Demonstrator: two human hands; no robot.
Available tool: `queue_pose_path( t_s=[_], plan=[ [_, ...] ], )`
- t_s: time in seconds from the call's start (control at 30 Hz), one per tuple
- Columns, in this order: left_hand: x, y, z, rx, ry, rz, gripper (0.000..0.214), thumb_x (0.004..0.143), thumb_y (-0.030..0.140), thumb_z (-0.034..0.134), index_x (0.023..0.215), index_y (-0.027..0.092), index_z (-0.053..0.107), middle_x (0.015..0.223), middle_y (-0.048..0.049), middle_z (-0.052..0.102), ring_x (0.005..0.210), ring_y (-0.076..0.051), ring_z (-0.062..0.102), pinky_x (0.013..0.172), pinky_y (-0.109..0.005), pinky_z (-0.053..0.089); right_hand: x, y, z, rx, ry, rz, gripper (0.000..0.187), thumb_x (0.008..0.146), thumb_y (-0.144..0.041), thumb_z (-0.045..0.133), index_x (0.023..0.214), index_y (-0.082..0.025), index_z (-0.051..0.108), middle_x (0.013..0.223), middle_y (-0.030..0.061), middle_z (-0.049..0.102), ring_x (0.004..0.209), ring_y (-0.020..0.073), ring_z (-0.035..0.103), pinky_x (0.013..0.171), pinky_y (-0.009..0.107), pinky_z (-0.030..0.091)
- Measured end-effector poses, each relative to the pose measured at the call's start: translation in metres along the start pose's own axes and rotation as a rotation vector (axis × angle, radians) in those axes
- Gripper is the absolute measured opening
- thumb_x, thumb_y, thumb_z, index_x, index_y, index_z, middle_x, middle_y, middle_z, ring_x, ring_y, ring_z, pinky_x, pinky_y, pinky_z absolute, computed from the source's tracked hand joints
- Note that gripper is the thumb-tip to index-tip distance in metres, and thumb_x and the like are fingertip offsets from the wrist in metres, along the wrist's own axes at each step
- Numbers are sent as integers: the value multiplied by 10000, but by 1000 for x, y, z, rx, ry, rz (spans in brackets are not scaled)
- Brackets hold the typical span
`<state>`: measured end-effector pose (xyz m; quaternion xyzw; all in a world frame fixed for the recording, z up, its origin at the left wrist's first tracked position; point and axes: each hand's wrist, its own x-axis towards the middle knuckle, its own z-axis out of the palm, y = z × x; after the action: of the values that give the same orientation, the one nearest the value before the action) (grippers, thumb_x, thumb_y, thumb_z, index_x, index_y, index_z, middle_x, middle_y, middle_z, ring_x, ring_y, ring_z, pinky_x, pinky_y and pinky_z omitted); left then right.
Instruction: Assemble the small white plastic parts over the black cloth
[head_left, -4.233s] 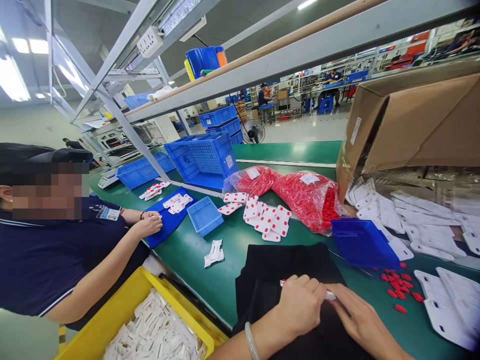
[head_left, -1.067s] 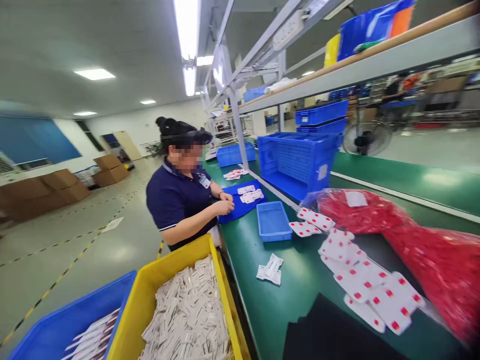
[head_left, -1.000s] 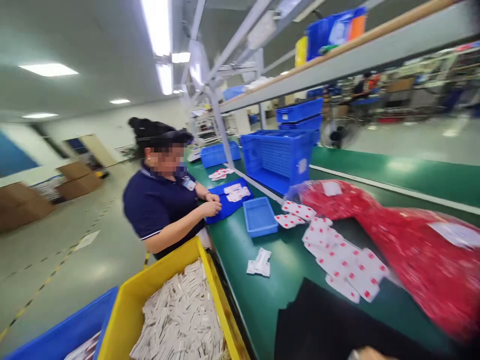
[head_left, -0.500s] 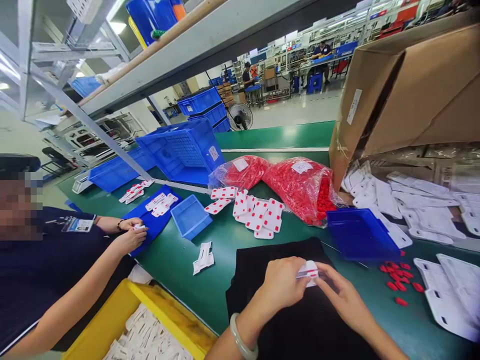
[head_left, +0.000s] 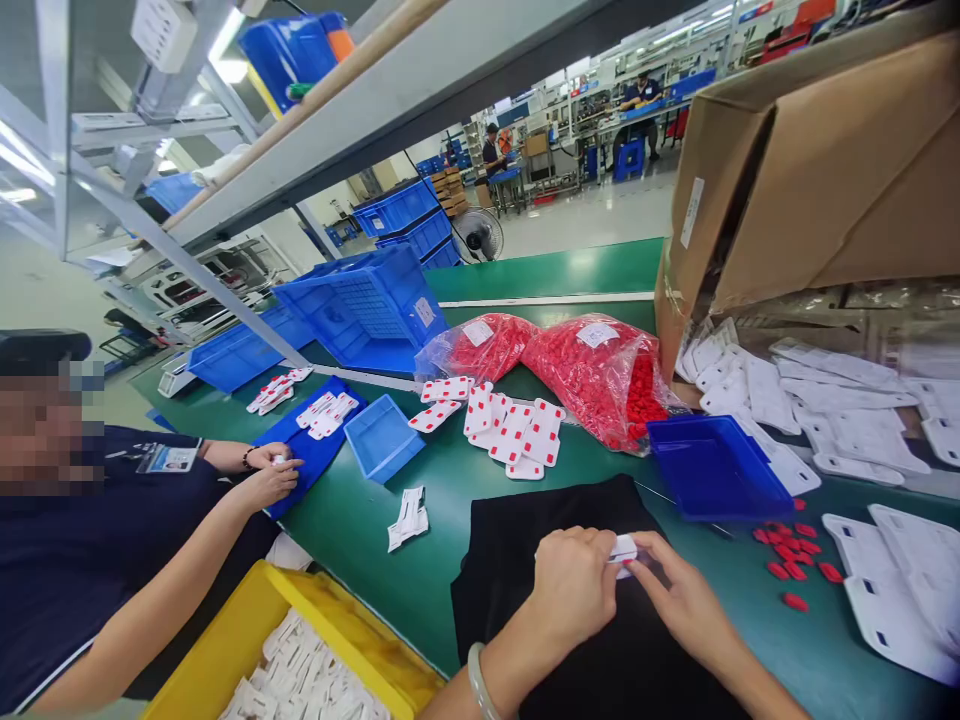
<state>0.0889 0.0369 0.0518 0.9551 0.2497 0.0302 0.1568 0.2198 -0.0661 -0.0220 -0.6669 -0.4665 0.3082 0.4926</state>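
Above a black cloth [head_left: 510, 540] on the green table, my left hand [head_left: 576, 585] is closed round a small white plastic plate [head_left: 625, 548]. The fingers of my right hand [head_left: 671, 580] pinch the same plate from the other side, close to a bit of red on it. Most of the plate is hidden by my fingers. Loose red plastic pieces [head_left: 789, 548] lie to the right, beside a dark blue tray [head_left: 716, 470]. Beyond the cloth is a pile of white plates with red pieces in them [head_left: 514, 432].
Clear bags of red pieces [head_left: 596, 375] lie behind the pile. A cardboard box [head_left: 840, 190] and white plates [head_left: 892, 580] are at right. A co-worker's hands [head_left: 274, 475] are at left, above a yellow bin [head_left: 337, 630]. A shelf beam [head_left: 450, 100] crosses overhead.
The white plate has turned in my hands, and less of its red shows. My left hand has curled further round. The whole view has shifted slightly.
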Motion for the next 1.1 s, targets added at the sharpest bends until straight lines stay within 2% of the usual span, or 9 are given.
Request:
queue_pose_path(
  t_s=[0.1,0.27,0.37,0.47,0.57,0.63,0.8,0.93,1.1],
  plan=[
    [-1,0,-6,-8,2,9,124,848,293,531,924,202,569,850,-25,666,770,-198,616,697,-295,461,3,1,-2,31,-5,-31,279,895,-427,501,1078,-227,565,1064,54,656,977,213,622,862,318,514],
    [-29,-20,-21,-58,135,-99,474,775,377,675,1190,222,507,1079,-51,639,967,-253,591,836,-396,478,-1,7,-12,13,38,-40,350,885,-444,509,1153,-222,551,1133,80,650,1027,226,626,870,317,530],
    [-50,-34,-17,-169,122,-138,444,776,303,691,1185,239,529,1078,-31,637,968,-221,596,856,-361,492,-8,0,-16,-170,76,-103,446,899,-420,489,1308,-246,453,1302,91,556,1144,238,567,928,355,505],
    [-59,-39,-7,-273,133,-114,483,780,286,692,1228,245,515,1065,-24,641,954,-200,604,869,-329,498,-10,-16,-14,-454,105,-307,489,914,-368,468,1387,-280,377,1390,73,477,1270,263,448,994,436,453],
    [-57,-35,-2,-327,154,-73,452,794,275,679,1219,247,527,1062,-17,641,943,-183,613,860,-298,500,-6,-27,-10,-626,26,-541,398,925,-261,456,1323,-286,460,1311,50,557,1243,237,480,992,428,456],
    [-53,-31,-2,-327,142,-32,373,814,255,652,1174,254,557,1053,-7,643,941,-171,618,849,-273,497,-3,-28,-8,-677,-11,-608,360,927,-209,448,1278,-273,503,1255,47,598,1190,215,529,957,394,486],
    [-47,-30,-8,-288,107,31,284,856,218,578,1137,259,573,1017,7,651,917,-148,624,817,-235,488,-3,-22,-8,-688,-59,-640,368,928,-196,444,1286,-254,503,1278,55,578,1217,218,500,960,387,494],
    [-45,-31,-12,-234,70,58,246,867,231,547,1108,258,584,982,5,659,907,-161,622,801,-249,486,-3,-17,-11,-681,-136,-624,408,925,-210,457,1330,-253,463,1312,58,545,1245,225,468,989,389,480],
    [-41,-33,-10,-191,69,98,296,844,258,565,1140,237,561,1002,-11,664,900,-177,621,814,-273,480,1,-17,-12,-679,-134,-659,363,926,-183,447,1285,-220,481,1183,78,599,1124,219,536,912,364,508]
  ],
)
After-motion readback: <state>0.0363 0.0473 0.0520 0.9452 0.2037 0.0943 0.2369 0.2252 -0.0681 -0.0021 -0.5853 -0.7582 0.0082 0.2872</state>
